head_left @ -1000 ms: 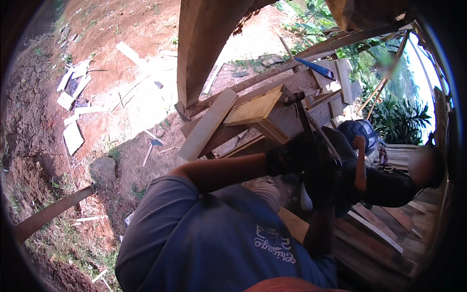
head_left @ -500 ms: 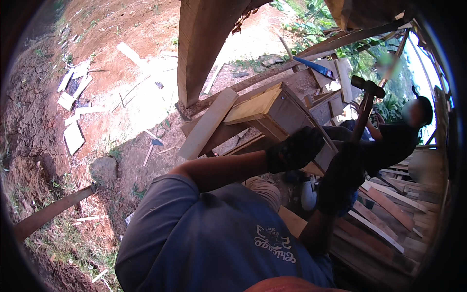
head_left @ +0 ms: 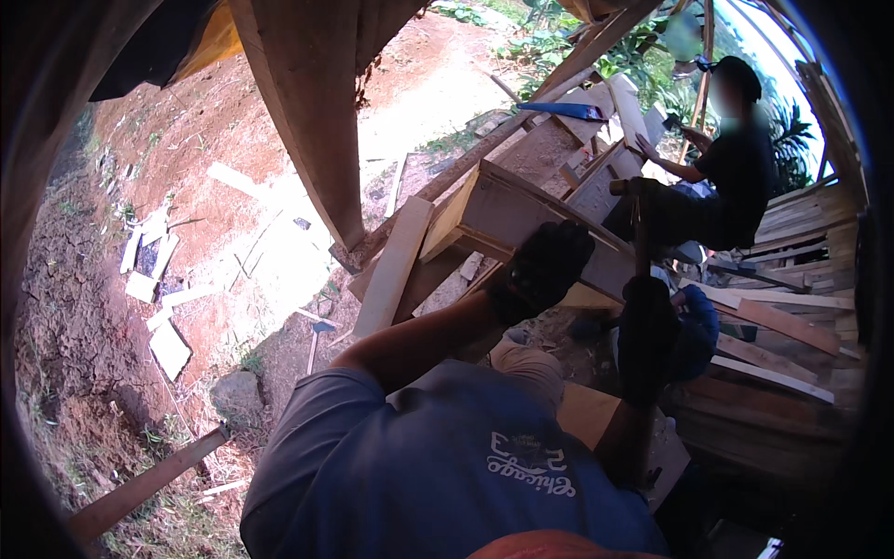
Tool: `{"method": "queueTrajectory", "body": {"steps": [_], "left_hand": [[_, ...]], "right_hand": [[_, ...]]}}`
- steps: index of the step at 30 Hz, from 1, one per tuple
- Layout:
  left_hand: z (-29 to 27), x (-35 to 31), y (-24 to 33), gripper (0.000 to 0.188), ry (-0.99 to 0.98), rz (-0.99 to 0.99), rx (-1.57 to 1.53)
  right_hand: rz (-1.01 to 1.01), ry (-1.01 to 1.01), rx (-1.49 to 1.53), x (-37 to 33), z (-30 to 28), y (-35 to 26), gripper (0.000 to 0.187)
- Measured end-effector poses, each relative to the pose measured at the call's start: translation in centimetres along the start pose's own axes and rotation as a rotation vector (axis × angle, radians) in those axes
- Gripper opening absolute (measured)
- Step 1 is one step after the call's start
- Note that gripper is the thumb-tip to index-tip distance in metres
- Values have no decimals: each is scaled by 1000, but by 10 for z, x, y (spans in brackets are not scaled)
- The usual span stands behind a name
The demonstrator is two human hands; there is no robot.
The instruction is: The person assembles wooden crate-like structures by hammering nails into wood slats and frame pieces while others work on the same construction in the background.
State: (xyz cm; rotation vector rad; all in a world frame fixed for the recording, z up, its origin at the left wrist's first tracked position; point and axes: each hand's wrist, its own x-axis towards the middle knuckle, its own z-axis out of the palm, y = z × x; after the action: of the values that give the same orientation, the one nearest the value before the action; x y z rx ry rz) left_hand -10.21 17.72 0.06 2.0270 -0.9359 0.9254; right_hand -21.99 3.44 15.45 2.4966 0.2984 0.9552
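A long wooden box [head_left: 521, 203] of pale boards lies slantwise in front of me. My left hand [head_left: 551, 265], in a black glove, is at its near edge with the fingers curled over the board; whether a nail is under them is hidden. To the right, my right hand [head_left: 649, 321], also gloved in black, is closed round the handle of a hammer [head_left: 640, 224]. The hammer stands upright, its head above the fist and in line with the box's far part.
A co-worker [head_left: 740, 168] is beyond the box, one hand on a board. A blue-handled saw [head_left: 570, 111] lies on the wood behind. A thick post [head_left: 312, 121] is near on the left, a loose plank [head_left: 396, 270] leans by the box, and several boards [head_left: 778, 326] lie at right.
My right hand and the hammer have come down toward the box. My left hand stays at the box edge. The view has shifted, and the co-worker shows more fully.
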Motion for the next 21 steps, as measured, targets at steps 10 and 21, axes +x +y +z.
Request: {"method": "queueTrajectory", "body": {"steps": [10,21], "left_hand": [[-16,34,-10,51,-164,151,220],[52,107,-71,33,-203,244,184]], "right_hand": [[708,-282,213,-232,-8,3,13],[993,-569,215,-452,31,-115,4]]}}
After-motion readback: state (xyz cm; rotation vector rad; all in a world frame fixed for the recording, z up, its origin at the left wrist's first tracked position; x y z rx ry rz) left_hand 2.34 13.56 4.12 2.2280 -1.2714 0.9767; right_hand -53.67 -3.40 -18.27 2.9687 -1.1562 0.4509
